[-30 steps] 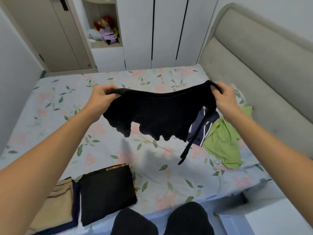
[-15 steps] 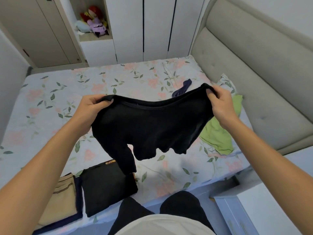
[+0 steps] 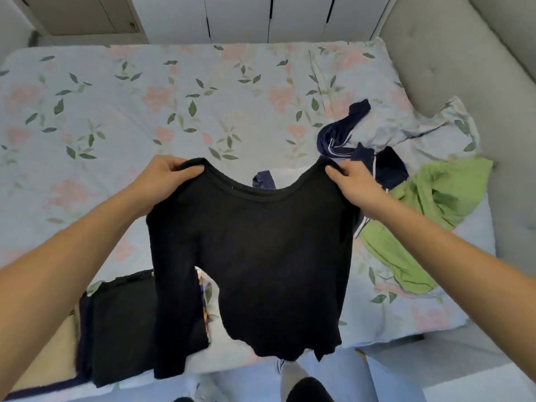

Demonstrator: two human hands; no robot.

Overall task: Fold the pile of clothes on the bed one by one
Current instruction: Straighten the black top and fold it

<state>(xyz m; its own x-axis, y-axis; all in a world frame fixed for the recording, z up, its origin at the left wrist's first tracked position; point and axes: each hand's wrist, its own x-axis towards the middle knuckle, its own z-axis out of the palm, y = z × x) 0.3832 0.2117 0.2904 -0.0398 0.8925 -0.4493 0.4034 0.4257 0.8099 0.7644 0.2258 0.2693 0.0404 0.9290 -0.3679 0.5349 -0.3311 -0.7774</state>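
Observation:
A black long-sleeved top (image 3: 261,256) hangs full length in front of me, neckline up, one sleeve dangling at its left. My left hand (image 3: 165,178) pinches its left shoulder and my right hand (image 3: 353,184) pinches its right shoulder, both held above the bed (image 3: 145,111). Behind the top lie the loose clothes: a navy garment with white stripes (image 3: 348,140) and a green garment (image 3: 429,213) at the right. A folded black garment (image 3: 121,323) and a folded tan one (image 3: 55,352) lie at the bed's near left corner.
The bed has a floral sheet and a padded grey headboard (image 3: 464,53) along the right. White wardrobe doors (image 3: 261,15) stand beyond the far edge. My feet and the floor (image 3: 406,381) show below the near edge.
The top has dropped open from a bunched shape and now hangs full length by its shoulders. My view has tilted down and nearer the bed.

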